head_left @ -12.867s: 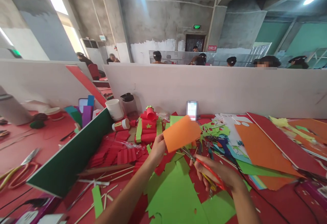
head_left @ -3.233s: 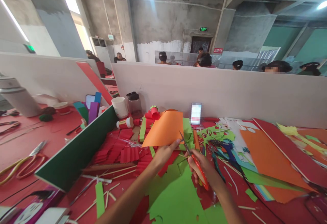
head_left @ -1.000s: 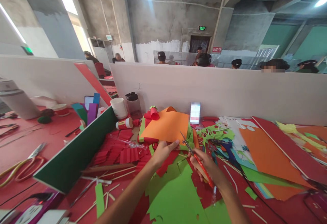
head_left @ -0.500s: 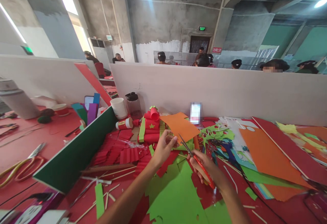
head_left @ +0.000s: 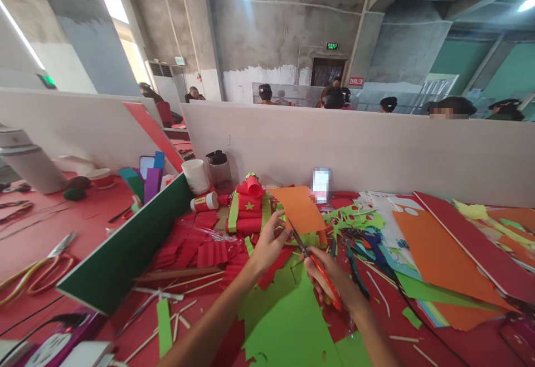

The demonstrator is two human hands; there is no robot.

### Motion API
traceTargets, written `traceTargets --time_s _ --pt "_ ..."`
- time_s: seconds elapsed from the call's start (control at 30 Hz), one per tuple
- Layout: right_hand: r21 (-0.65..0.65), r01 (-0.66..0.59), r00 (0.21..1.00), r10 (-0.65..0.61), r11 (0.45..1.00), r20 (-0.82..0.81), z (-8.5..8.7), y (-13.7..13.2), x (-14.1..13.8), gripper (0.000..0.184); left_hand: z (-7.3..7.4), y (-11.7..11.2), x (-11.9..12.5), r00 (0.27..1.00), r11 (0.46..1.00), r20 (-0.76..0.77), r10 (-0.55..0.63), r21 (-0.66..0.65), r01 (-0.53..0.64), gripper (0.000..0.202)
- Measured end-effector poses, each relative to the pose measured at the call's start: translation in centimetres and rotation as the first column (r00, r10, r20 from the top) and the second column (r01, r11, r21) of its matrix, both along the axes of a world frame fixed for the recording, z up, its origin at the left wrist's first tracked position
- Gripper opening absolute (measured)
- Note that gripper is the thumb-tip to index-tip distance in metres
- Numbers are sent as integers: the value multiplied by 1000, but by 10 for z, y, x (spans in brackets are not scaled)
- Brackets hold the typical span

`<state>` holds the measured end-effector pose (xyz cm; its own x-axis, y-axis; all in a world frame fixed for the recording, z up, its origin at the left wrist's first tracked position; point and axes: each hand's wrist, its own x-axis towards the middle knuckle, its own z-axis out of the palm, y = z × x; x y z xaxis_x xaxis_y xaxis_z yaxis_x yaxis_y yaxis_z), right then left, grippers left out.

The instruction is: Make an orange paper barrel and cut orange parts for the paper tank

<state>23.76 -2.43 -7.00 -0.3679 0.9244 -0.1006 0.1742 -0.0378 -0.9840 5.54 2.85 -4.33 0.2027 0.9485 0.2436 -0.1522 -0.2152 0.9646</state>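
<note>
My left hand (head_left: 267,244) pinches the near corner of an orange paper sheet (head_left: 300,208) and holds it tilted above the table. My right hand (head_left: 330,279) is closed round the red handles of a pair of scissors (head_left: 311,260). Their blades point up and left, with the tips at the sheet's lower edge, close to my left fingers. Just behind my left hand stands a red rolled-paper model (head_left: 247,211) with green bands and a yellow star. Under both hands lies a jagged sheet of green paper (head_left: 288,322).
A green-faced divider board (head_left: 121,250) slants across the red table (head_left: 50,238). A white cup (head_left: 196,176), a dark jar (head_left: 218,170), a phone (head_left: 321,184), large orange and red sheets (head_left: 434,250), another pair of scissors (head_left: 37,266) and wooden sticks (head_left: 175,294) lie around. People sit behind a white partition (head_left: 376,149).
The orange sheet was turned in my left hand and now shows a narrower face, more to the right. The scissors have moved up to its lower edge.
</note>
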Motion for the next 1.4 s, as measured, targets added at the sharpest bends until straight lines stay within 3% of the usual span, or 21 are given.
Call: traceTargets --time_s 0.37,0.53,0.87,1.17,1.4 --pt "30 -74 997 73 997 29 8 -1 4 44 -4 8 -9 985 998 -172 -1 66 12 53" --pt "62 -97 994 93 993 62 13 -3 6 45 -1 11 -12 984 995 -142 -103 -20 101 60" --pt "107 -98 990 86 989 115 13 -1 8 49 4 10 -17 982 989 -122 -142 -56 136 70" --pt "91 -71 989 58 993 138 12 0 6 48 2 10 -18 948 993 -309 -70 67 95 57" --pt "92 -77 992 67 993 109 14 0 4 42 -3 13 -19 946 992 -313 -90 56 112 58"
